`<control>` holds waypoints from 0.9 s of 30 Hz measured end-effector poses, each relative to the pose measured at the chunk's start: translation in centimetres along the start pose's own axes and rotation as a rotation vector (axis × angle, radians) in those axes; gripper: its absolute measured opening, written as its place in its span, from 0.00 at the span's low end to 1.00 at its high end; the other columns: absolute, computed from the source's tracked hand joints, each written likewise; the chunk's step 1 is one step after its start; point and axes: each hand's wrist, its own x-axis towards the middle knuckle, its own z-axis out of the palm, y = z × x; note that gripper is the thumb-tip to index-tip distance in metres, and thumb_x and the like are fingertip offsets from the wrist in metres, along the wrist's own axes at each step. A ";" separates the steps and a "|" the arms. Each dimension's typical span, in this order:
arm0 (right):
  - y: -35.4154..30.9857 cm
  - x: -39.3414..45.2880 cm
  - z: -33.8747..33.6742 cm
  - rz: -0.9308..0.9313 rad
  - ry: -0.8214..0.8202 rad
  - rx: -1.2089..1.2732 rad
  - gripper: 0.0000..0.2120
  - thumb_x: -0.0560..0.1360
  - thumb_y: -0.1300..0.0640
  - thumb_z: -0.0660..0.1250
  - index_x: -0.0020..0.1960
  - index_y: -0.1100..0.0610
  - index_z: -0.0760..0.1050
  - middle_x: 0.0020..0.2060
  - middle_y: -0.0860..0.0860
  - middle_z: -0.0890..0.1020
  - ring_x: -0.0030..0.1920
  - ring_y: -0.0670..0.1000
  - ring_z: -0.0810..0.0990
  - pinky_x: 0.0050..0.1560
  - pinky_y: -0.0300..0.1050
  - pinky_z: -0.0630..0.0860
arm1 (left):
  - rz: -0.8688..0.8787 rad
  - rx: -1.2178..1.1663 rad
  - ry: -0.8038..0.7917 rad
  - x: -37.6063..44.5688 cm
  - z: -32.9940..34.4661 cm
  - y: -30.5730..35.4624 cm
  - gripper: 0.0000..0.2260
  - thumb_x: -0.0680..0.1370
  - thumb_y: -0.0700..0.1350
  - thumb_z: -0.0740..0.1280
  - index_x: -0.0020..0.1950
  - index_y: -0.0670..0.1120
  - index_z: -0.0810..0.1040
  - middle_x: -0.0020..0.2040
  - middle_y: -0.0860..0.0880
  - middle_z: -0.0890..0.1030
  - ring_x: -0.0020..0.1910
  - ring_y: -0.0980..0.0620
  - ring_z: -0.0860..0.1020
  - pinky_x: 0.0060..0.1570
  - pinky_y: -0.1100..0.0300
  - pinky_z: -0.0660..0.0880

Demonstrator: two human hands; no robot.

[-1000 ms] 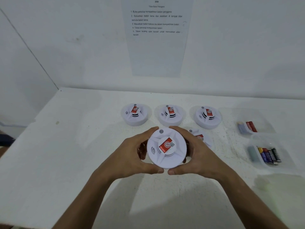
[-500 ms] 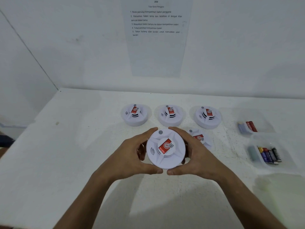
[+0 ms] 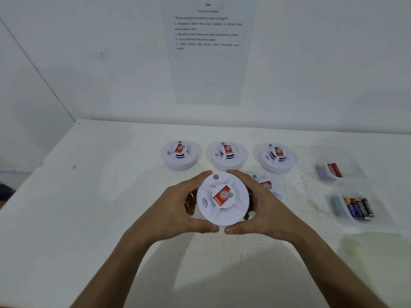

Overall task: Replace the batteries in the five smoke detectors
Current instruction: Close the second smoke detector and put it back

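I hold a round white smoke detector [image 3: 222, 200] with a red label above the table, face up. My left hand [image 3: 175, 210] grips its left rim and my right hand [image 3: 266, 210] grips its right rim, thumbs nearly meeting at the near edge. Three more white detectors stand in a row behind it: left detector [image 3: 180, 155], middle detector [image 3: 228, 155], right detector [image 3: 277, 157]. Another detector [image 3: 268, 185] lies partly hidden behind my right hand.
A clear tray [image 3: 347, 210] at the right holds several batteries [image 3: 359, 207]. Behind it a second clear tray [image 3: 353, 156] holds a red-labelled battery [image 3: 334, 170]. An instruction sheet [image 3: 208, 52] hangs on the back wall. The white table [image 3: 89, 207] ends at the left.
The held detector has shifted slightly, with both hands keeping the same grip on its rim. Nothing else moved.
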 end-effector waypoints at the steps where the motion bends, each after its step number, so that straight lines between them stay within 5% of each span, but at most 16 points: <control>1: 0.0 0.0 0.0 -0.001 -0.002 0.004 0.47 0.62 0.64 0.83 0.74 0.49 0.62 0.65 0.35 0.75 0.68 0.41 0.73 0.59 0.36 0.77 | 0.002 0.000 0.002 0.0 0.0 0.0 0.37 0.65 0.53 0.79 0.70 0.65 0.65 0.54 0.61 0.79 0.39 0.55 0.73 0.39 0.62 0.77; 16: 0.2 0.3 0.6 0.009 0.000 -0.005 0.45 0.63 0.62 0.83 0.71 0.44 0.63 0.63 0.30 0.75 0.67 0.38 0.73 0.57 0.31 0.75 | -0.029 0.020 0.028 -0.2 0.0 -0.7 0.37 0.64 0.52 0.80 0.68 0.67 0.66 0.52 0.64 0.78 0.38 0.58 0.74 0.39 0.64 0.77; 27: 0.3 1.3 0.8 0.022 -0.016 0.008 0.46 0.63 0.62 0.83 0.74 0.49 0.63 0.64 0.37 0.76 0.67 0.42 0.74 0.53 0.34 0.77 | -0.028 0.056 0.044 0.0 -0.6 -1.3 0.37 0.62 0.52 0.81 0.67 0.66 0.68 0.51 0.64 0.79 0.41 0.56 0.76 0.39 0.67 0.76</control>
